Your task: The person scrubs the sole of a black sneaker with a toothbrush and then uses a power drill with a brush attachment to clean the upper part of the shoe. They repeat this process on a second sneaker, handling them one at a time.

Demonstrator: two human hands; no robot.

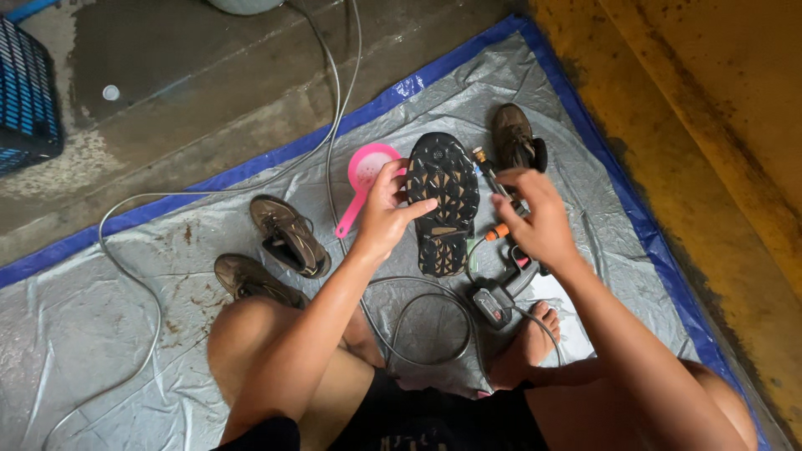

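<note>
Fingers (415, 209) of the left hand (386, 213) are closed around the edge of a dark shoe (443, 205), thumb up near the toe and fingertips curled across the studded sole, so the shoe is held up sole toward the camera, toe pointing away. Just right of it, the right hand (535, 221) is loosely curled with the fingers bent downward; it hovers over the spray gun (501, 225), and whether it actually grips it cannot be told. Nearest the camera are the person's bare knees and a bare foot (530, 338) resting on the silver tarp (100, 334), with a grey hose (418, 334) looping between the legs and a small dark fitting (493, 302) lying just beside the foot. Left of the left forearm, two muddy brown shoes (288, 235) lie on the tarp, one touching the knee. Beyond the held shoe sits a pink scoop (365, 171), partly hidden by the left hand, and a fourth brown shoe (514, 138) lies further out, near the tarp's blue border (276, 154). Past the border come wet concrete (167, 50), a blue crate (25, 92) at the far left, and a rusty yellow surface (710, 125) on the right.
</note>
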